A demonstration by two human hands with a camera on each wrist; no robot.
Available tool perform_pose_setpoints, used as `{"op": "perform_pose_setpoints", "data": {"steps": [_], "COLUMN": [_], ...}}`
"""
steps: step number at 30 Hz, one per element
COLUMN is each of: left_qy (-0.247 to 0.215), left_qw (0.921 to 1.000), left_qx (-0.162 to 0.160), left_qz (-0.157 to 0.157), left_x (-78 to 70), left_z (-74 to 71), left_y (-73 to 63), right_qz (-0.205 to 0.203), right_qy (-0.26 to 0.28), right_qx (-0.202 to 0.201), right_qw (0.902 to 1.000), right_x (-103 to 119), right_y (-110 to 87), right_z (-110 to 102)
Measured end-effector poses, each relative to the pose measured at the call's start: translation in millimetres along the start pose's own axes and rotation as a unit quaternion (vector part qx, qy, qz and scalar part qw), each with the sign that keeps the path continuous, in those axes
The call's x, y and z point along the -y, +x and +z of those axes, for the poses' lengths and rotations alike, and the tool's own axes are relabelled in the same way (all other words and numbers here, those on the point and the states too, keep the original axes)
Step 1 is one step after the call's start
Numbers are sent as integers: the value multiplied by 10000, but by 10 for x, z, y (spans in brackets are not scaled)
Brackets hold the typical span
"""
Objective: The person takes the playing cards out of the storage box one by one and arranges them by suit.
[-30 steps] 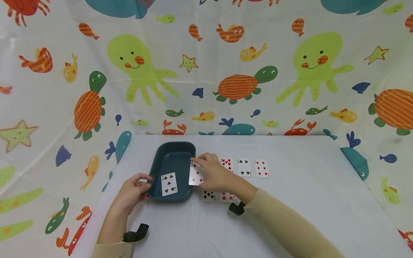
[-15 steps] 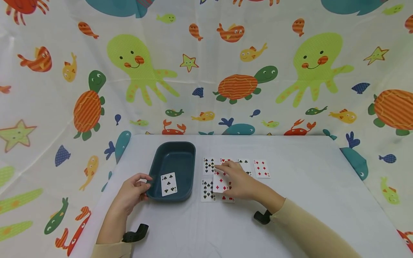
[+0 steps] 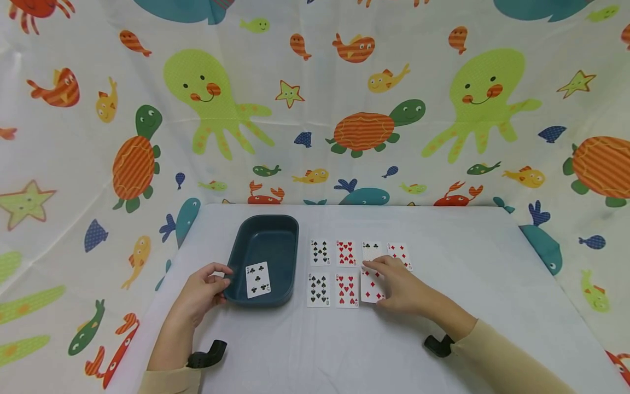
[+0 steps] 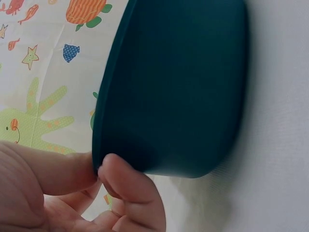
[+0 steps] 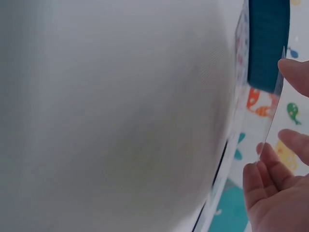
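Note:
My left hand [image 3: 200,293] pinches the near left rim of a dark teal tray [image 3: 266,241]; the left wrist view shows its thumb and fingers at the rim [image 4: 98,145]. Inside the tray, toward the near end, a five of clubs [image 3: 258,280] lies face up. My right hand [image 3: 406,287] holds a playing card [image 3: 372,287] with red diamonds, at the right end of the front row of cards. Seen nearly edge-on in the right wrist view, this card [image 5: 271,118] sits between thumb and fingers. Its right part is covered by the hand, so its value cannot be read.
Just right of the tray are face-up cards in two rows. The back row has spades [image 3: 320,253], hearts [image 3: 346,254], clubs [image 3: 371,250] and diamonds [image 3: 398,253]; the front row has spades [image 3: 318,290] and hearts [image 3: 347,290]. A sea-animal curtain [image 3: 315,109] hangs behind the white table [image 3: 467,262].
My right hand has carried the diamond card from the tray's right edge rightward, past the front-row spade and heart cards. My left hand and the tray have stayed in place.

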State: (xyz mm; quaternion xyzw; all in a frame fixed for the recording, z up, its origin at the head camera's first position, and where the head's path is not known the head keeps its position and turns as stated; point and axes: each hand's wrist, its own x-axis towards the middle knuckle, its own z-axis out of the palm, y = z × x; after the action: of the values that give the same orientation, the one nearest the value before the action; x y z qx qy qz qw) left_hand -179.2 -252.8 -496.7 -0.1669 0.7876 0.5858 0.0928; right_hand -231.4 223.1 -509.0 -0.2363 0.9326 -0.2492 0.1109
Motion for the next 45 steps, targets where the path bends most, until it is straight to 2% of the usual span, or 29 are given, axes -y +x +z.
{"op": "perform_pose_setpoints", "data": {"steps": [10,20,26,33,40,45], "left_qy": [-43,-5,-22,-33,-27,-7], "left_qw": [10000,9999,9999,10000,10000,10000], "left_qx": [-4,-23,-46,-26,-24,-19], "left_qz": [-62,-133,-102,-85,-46,-35], "left_x": [19,22,15,22,13,10], "left_z": [-23,-17,-8,-9,-2,5], "left_y": [-10,-48,-47,-32,-14,-10], "right_qz": [178,194,309,261,141,-17], "right_qy": [-84,-222,-242,-87,-32,-70], "right_qx": [81,275,299,220,-112,-280], "right_qw": [9998,9992,9988,9994,9998,9996], "right_x": [-321,-475,-539,-573,-588,-518], "right_y": [-270,-439,-469,-516,-521,-446], "right_z": [-118,-235,-267,-305,-396,-457]}}
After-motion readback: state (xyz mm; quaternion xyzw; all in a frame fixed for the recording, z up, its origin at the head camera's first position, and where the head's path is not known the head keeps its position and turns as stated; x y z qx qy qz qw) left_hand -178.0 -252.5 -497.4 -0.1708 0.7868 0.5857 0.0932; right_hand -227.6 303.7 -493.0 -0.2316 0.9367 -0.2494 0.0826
